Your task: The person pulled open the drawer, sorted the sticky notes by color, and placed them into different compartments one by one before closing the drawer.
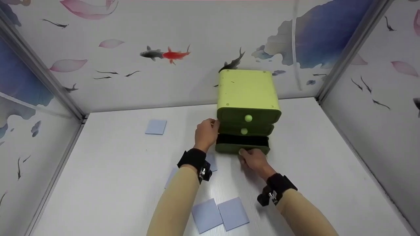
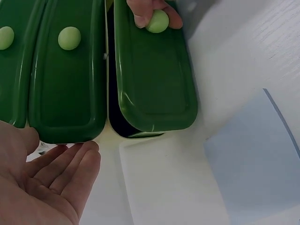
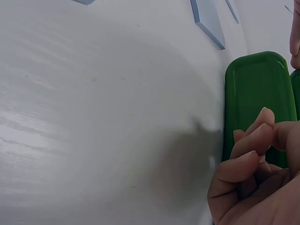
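Note:
A small chest of drawers, yellow-green on top with dark green fronts, stands against the back wall. Its bottom drawer is pulled partway out, showing a dark inside; the two drawers above look closed. My right hand pinches the light green round knob of that bottom drawer between thumb and fingers. At the chest's left side is my left hand. In the left wrist view its fingers are nearly straight by the lower corner of the middle drawer, with the thumb at that corner.
Flat pale blue squares lie on the white table: one square at the back left, a touching pair with a left square and a right square in front, others partly behind the left arm. Printed walls enclose the back and sides.

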Motion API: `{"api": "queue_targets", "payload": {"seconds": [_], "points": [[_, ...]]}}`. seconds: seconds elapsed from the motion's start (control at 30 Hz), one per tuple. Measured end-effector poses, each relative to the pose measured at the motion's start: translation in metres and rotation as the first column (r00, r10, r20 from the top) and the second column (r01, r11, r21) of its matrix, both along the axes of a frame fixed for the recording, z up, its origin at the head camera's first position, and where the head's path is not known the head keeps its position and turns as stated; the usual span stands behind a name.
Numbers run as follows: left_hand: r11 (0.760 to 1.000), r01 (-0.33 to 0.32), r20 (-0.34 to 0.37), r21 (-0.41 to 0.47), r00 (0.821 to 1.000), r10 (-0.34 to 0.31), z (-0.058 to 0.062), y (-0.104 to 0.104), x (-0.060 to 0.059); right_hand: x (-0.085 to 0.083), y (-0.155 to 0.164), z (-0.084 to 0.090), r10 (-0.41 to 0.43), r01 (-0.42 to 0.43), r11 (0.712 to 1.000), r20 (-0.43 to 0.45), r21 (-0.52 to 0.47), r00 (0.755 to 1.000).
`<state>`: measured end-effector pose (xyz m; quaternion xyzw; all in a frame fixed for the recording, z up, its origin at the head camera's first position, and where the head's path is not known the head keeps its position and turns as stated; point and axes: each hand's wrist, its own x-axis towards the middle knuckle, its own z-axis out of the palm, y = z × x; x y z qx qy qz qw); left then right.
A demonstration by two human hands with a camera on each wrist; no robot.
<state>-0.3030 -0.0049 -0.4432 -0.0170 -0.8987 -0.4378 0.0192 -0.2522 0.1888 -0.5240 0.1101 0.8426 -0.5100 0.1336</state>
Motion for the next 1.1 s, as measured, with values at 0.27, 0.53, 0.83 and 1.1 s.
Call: {"api": "queue_targets", "payload": {"seconds": [0.27, 0.53, 0.83, 1.1], "points": [[1.0, 0.003, 0.022, 0.004, 1.0, -0.003, 0.0, 0.0, -0.002, 0.008, 0.001, -0.001, 0.004, -0.004, 1.0, -0.017, -0.011, 1.0], [1.0, 0.004, 0.032, 0.011, 0.999, -0.004, -0.001, 0.0, -0.002, 0.019, 0.0, -0.001, 0.007, -0.007, 1.0, -0.002, -0.021, 1.0], [1.0, 0.004, 0.039, 0.017, 0.999, -0.004, -0.002, 0.0, -0.001, 0.038, -0.002, -0.002, 0.004, -0.004, 1.0, -0.024, -0.006, 1.0], [1.0, 0.001, 0.041, 0.008, 0.999, -0.002, -0.001, -0.001, -0.002, 0.049, -0.001, -0.003, 0.016, -0.016, 1.0, -0.001, -0.012, 1.0]]}}
